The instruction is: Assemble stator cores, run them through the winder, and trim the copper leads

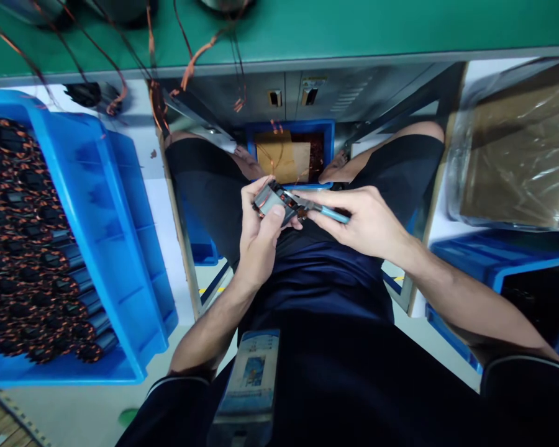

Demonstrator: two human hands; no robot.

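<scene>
Above my lap, my left hand (259, 233) grips a grey cylindrical motor part (271, 202) with black ends and copper wires, the thumb pressed on its side. My right hand (366, 217) is closed on pliers or cutters with blue handles (334, 214). The metal jaws of the tool reach the black, wired end of the part, from the right. Fingers partly hide that end, so exactly what the jaws touch cannot be made out.
A blue crate (135, 347) full of similar wired parts stands at the left. Copper wires hang over the green table edge (354, 56). Between my feet is a blue bin (328, 133) with cardboard. At the right lie a plastic-wrapped carton (517, 149) and another blue crate (479, 254).
</scene>
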